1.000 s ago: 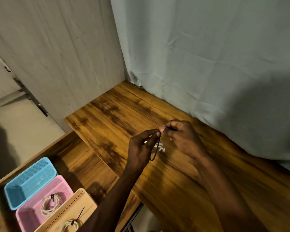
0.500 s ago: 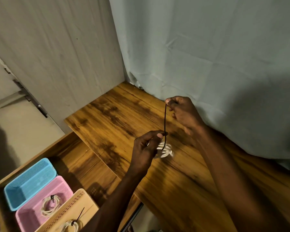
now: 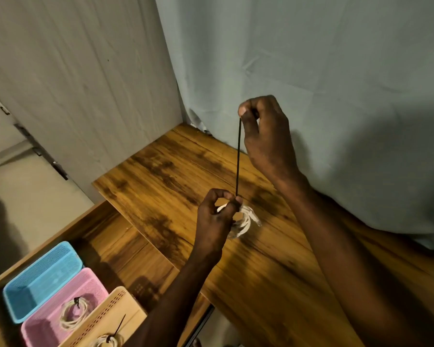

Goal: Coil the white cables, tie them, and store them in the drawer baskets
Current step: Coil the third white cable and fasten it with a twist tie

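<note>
1. The left hand pinches the coiled white cable just above the wooden tabletop, steadying it against the pull.
2. The right hand, raised well above, pinches the black tie taut, likely to cinch the loop.
3. In the open drawer the pink basket and tan basket each hold a tied coil; the blue basket looks vacant, probably this coil's place.
</note>
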